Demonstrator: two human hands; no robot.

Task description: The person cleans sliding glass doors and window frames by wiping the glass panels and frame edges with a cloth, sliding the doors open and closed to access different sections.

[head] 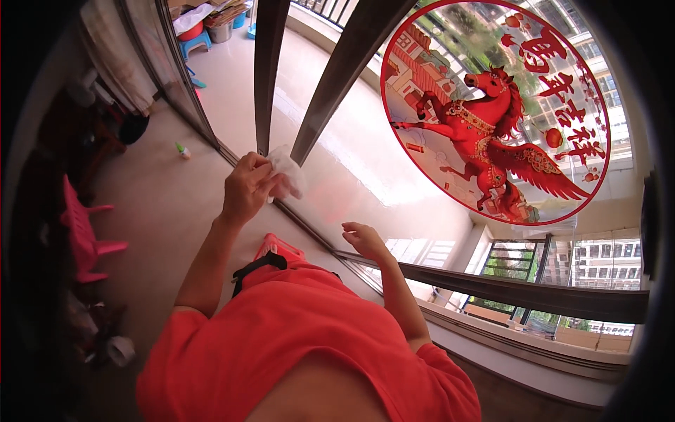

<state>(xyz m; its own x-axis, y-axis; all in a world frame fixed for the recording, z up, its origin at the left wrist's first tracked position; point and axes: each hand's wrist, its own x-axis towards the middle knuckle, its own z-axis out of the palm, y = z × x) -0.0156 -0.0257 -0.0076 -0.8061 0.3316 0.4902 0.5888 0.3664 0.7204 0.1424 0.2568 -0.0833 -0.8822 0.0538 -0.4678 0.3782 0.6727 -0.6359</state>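
A crumpled, thin white tissue or cloth is pinched in the fingers of my left hand, close to the dark frame of the glass sliding door. Part of the tissue is see-through, with fingers showing behind it. My right hand holds nothing; its fingers are loosely bent in front of the glass pane. I cannot tell if it touches the glass. On the pane, up and to the right of both hands, is a large round decal with a red winged horse and red writing.
Below me is a red plastic stool. A pink plastic chair stands at the left. A small bottle with a green tip is on the floor. Beyond the glass, a blue stool and a metal bucket stand among stacked cardboard.
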